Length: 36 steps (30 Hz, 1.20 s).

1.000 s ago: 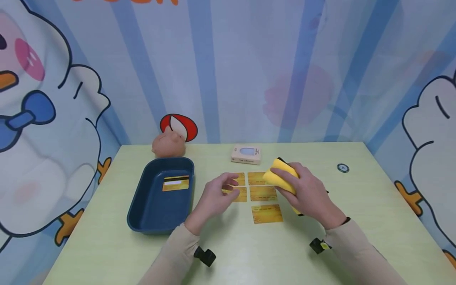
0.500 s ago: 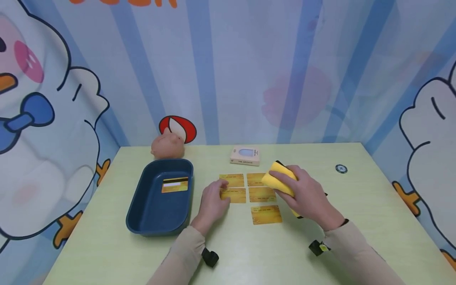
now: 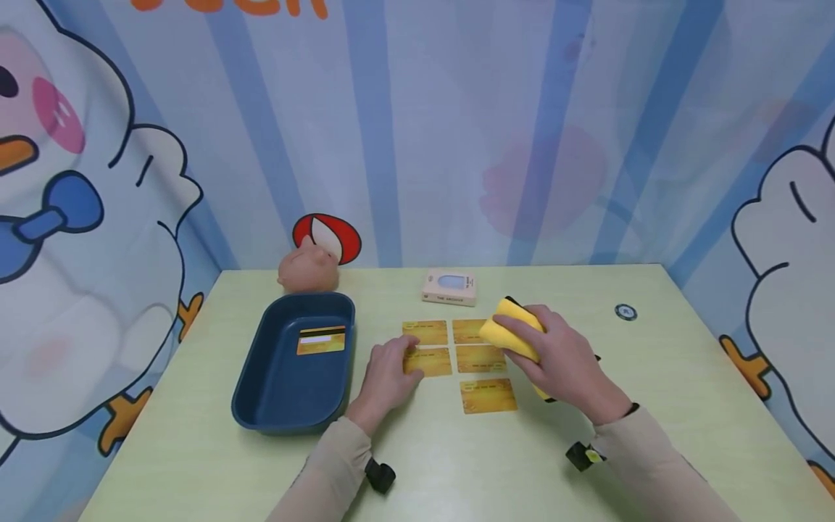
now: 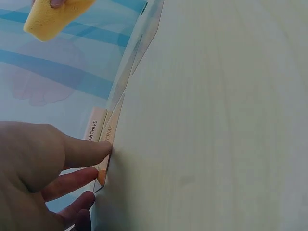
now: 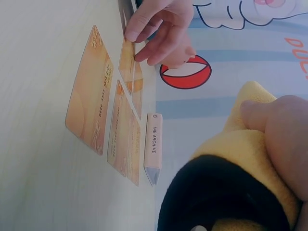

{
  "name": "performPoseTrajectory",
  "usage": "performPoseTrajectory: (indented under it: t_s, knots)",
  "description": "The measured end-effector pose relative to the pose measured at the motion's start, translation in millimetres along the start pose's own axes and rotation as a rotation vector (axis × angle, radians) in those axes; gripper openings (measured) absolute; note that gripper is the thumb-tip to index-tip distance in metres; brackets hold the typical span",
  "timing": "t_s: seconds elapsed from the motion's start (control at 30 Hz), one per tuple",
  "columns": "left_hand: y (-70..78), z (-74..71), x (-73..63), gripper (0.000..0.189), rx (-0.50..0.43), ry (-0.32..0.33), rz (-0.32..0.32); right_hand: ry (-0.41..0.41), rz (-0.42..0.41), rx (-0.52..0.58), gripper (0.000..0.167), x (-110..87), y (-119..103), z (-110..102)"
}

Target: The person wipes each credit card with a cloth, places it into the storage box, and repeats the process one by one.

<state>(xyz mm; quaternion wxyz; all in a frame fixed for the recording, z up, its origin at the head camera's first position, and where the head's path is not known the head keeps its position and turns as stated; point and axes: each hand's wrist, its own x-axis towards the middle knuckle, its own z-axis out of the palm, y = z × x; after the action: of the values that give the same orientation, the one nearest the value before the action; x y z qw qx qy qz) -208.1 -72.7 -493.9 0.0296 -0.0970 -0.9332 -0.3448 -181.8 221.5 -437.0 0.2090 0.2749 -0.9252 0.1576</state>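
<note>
Dark blue, the tray [image 3: 293,395] at left holds a stripe-side-up bank card [image 3: 321,347]. Right of it, the left hand [image 3: 385,380] pinches the left end of a gold card [image 3: 432,362] in the middle row, thumb at the near edge. The gold card extends rightward from that hand, its long axis side to side on the counter [image 3: 457,464], farther from the right hand [image 3: 566,362], which grips a yellow cloth [image 3: 512,335]. The right wrist view shows the cloth's broad black trim [image 5: 187,185]; the head view gives only slivers.

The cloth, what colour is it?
The cloth is yellow with a black edge; the right wrist view shows it best.
</note>
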Motion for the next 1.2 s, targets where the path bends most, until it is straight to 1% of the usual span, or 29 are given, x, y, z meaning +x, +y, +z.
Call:
performPoseTrajectory:
  t_s: [0.23,0.5,0.73,0.9,1.1,1.2]
  knots:
    - [0.8,-3.3,-0.1,0.053,0.021,-0.044,-0.01,0.003,0.001,0.006,0.057,1.5,-1.9,0.6]
    - [5.0,-2.2,0.4,0.055,0.08,-0.116,-0.066,0.013,-0.011,0.006,0.058,1.8,-1.9,2.6]
    - [6.4,-2.3,1.1,0.054,0.104,-0.145,-0.086,0.02,-0.013,0.01,0.058,3.3,-2.9,1.9]
    - [5.3,-3.3,1.8,0.052,0.092,-0.148,-0.1,0.026,-0.018,0.012,0.058,6.0,-4.2,1.2]
    - [3.3,-1.9,-1.8,0.046,0.068,-0.104,-0.098,0.021,-0.016,0.012,0.058,6.8,-5.5,2.3]
    - [4.0,-1.6,-5.4,0.046,0.05,-0.082,-0.102,0.021,-0.013,0.013,0.058,6.9,-5.6,2.7]
